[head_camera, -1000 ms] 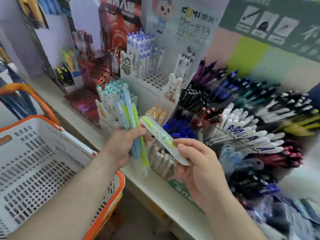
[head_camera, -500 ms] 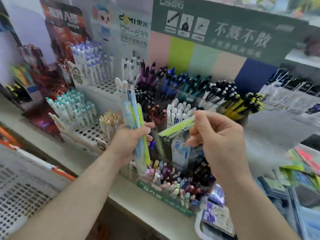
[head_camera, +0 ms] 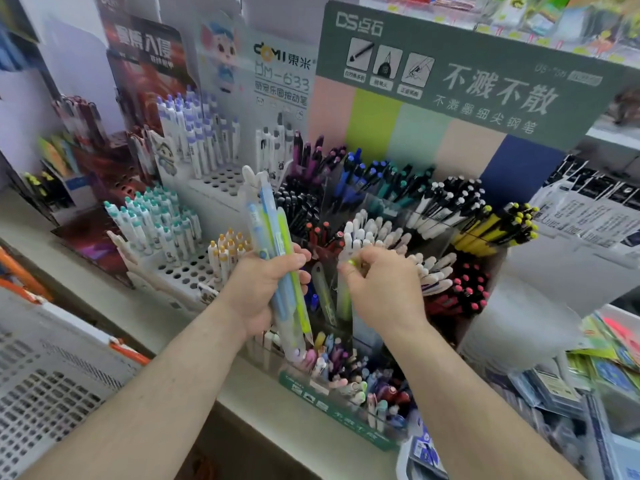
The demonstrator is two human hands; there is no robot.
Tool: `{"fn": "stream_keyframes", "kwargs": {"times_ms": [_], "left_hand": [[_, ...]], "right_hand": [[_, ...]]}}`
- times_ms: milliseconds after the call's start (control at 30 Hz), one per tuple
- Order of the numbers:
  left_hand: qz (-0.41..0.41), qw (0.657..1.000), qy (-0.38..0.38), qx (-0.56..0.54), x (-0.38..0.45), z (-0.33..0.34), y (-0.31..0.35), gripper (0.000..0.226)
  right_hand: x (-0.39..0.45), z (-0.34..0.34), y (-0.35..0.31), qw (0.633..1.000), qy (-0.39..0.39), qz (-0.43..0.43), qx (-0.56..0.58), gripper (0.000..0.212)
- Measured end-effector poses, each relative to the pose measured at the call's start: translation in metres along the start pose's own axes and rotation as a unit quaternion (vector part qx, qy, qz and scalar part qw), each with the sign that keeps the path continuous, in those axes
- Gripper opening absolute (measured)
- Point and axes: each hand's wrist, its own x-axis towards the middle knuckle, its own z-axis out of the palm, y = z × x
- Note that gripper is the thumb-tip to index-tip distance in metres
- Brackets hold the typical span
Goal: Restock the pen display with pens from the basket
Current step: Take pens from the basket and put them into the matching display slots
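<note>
My left hand (head_camera: 266, 289) grips a bundle of wrapped pens (head_camera: 273, 237), blue and lime green in clear sleeves, held upright in front of the pen display (head_camera: 398, 216). My right hand (head_camera: 381, 289) pinches the top of one lime-green wrapped pen (head_camera: 344, 299) that stands nearly upright in a clear compartment at the display's middle front. Another green wrapped pen (head_camera: 323, 292) stands in that same compartment. The white basket (head_camera: 52, 375) with orange trim sits at the lower left.
Tiered white holders with teal-capped pens (head_camera: 156, 223) and purple-capped pens (head_camera: 194, 133) stand to the left. A front tray of assorted pens (head_camera: 353, 382) sits on the shelf edge. Packaged stationery (head_camera: 588, 393) lies at the right. A green sign (head_camera: 467, 74) rises behind.
My right hand carried the green wrapped pen from a slanted hold in the air down into the clear compartment, turning it upright. The view swung right, away from the basket.
</note>
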Motion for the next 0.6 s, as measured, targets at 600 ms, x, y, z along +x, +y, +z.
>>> {"fn": "stream_keyframes", "kwargs": {"times_ms": [600], "left_hand": [[-0.059, 0.992, -0.114, -0.019, 0.004, -0.001, 0.006, 0.024]], "right_hand": [[-0.015, -0.021, -0.048, 0.988, -0.116, 0.084, 0.062, 0.049]]}}
